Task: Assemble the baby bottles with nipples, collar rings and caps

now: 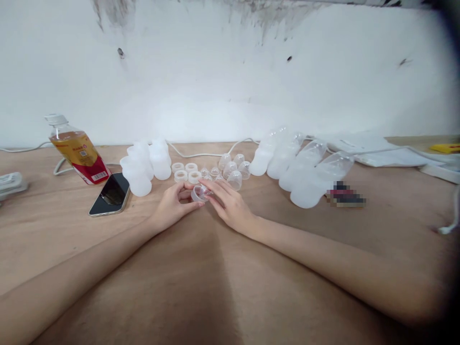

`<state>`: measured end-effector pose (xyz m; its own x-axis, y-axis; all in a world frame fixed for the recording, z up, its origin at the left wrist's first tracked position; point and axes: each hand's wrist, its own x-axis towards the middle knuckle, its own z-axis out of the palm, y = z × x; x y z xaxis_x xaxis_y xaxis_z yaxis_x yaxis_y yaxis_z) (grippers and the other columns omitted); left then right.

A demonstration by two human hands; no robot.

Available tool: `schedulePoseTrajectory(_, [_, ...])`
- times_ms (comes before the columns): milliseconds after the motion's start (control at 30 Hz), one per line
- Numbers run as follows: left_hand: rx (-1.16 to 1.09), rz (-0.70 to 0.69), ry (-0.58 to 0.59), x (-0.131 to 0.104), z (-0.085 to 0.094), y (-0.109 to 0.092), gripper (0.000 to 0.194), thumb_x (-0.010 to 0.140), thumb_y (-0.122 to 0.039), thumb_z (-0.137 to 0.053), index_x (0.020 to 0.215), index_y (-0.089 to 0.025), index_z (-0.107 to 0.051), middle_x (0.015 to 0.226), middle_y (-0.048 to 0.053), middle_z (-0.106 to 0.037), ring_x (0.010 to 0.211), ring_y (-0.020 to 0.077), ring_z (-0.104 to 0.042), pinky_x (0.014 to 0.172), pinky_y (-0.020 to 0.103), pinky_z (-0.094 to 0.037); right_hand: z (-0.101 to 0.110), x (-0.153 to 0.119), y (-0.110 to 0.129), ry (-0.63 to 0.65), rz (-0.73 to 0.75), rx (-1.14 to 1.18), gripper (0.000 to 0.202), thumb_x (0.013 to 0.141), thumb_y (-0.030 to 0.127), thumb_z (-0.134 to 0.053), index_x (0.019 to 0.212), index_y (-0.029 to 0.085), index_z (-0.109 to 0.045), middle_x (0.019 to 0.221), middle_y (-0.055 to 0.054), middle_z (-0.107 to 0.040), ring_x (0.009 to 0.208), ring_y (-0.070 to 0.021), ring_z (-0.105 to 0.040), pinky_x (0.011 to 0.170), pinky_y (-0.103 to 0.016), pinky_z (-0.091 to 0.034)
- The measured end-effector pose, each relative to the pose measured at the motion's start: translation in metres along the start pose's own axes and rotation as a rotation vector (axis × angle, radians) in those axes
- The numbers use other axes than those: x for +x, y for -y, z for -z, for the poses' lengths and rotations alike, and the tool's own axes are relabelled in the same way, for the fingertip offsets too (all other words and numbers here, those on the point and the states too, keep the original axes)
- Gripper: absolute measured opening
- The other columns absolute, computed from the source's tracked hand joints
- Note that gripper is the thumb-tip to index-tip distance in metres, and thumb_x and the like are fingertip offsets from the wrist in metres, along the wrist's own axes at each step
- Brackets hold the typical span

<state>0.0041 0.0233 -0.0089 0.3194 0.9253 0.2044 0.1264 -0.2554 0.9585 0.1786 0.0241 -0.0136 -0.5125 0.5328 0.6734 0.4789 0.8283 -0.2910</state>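
Observation:
Low over the middle of the table, my left hand [171, 205] pinches a translucent bottle collar ring [196, 193] between thumb and fingers. My right hand [232, 207] meets it from the other side, its fingertips closed on a clear baby bottle teat [206, 189] at the ring; how far the teat sits inside it I cannot tell. Just behind the hands lie several loose collar rings [180, 176], several clear teats [214, 171] and several clear domed caps [230, 168]. White bottle bodies without tops [140, 186] stand at left; capped white bottles [305, 194] stand at right.
A drink bottle [82, 158] and a black phone [110, 195] are at left. A white cable [201, 155] runs along the wall. To the right lie a blurred-out item [347, 195], plastic wrapping [377, 152] and a yellow object [445, 148].

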Motion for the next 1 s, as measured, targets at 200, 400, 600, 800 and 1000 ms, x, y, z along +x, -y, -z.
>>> schedulePoseTrajectory(200, [-0.018, -0.041, 0.016, -0.0026, -0.0006, -0.0020, 0.033, 0.064, -0.026, -0.067, 0.086, -0.014, -0.046, 0.100, 0.007, -0.060, 0.096, 0.0232, -0.058, 0.087, 0.041, -0.046, -0.0016, -0.0006, 0.0004, -0.175, 0.011, -0.007, 0.019, 0.083, 0.015, -0.047, 0.100, 0.019, -0.055, 0.088, -0.004, -0.062, 0.084, -0.0148, -0.054, 0.078, -0.031, -0.046])
schedulePoseTrajectory(400, [-0.006, -0.055, 0.016, -0.0030, -0.0014, -0.0013, 0.032, 0.064, -0.023, -0.067, 0.088, -0.013, -0.047, 0.100, 0.007, -0.059, 0.095, 0.0216, -0.059, 0.086, 0.040, -0.047, -0.0017, 0.0003, -0.0014, -0.110, 0.066, 0.063, 0.024, 0.083, 0.013, -0.044, 0.103, 0.019, -0.057, 0.093, -0.004, -0.063, 0.089, -0.0143, -0.055, 0.080, -0.033, -0.047])
schedulePoseTrajectory(600, [-0.033, -0.050, -0.012, -0.0030, -0.0006, 0.0013, 0.034, 0.065, -0.025, -0.067, 0.088, -0.014, -0.045, 0.099, 0.006, -0.059, 0.091, 0.0204, -0.060, 0.084, 0.040, -0.048, -0.0006, 0.0001, 0.0026, -0.106, 0.060, 0.077, 0.023, 0.084, 0.013, -0.043, 0.101, 0.015, -0.058, 0.100, -0.009, -0.060, 0.095, -0.0141, -0.054, 0.084, -0.031, -0.047])
schedulePoseTrajectory(800, [-0.034, -0.057, -0.036, -0.0034, 0.0005, -0.0002, 0.035, 0.064, -0.027, -0.067, 0.086, -0.014, -0.044, 0.099, 0.007, -0.060, 0.092, 0.0209, -0.060, 0.085, 0.040, -0.047, -0.0018, 0.0005, 0.0032, -0.082, 0.098, 0.087, 0.020, 0.083, 0.015, -0.045, 0.099, 0.016, -0.058, 0.097, -0.007, -0.063, 0.095, -0.0147, -0.055, 0.086, -0.033, -0.046])
schedulePoseTrajectory(1000, [-0.009, -0.139, -0.015, -0.0034, 0.0001, -0.0007, 0.031, 0.066, -0.025, -0.067, 0.085, -0.015, -0.045, 0.097, 0.006, -0.059, 0.094, 0.0195, -0.058, 0.087, 0.039, -0.046, -0.0002, 0.0002, 0.0068, -0.062, 0.108, 0.104, 0.019, 0.082, 0.016, -0.045, 0.097, 0.018, -0.057, 0.097, -0.008, -0.060, 0.095, -0.0156, -0.054, 0.084, -0.034, -0.046])
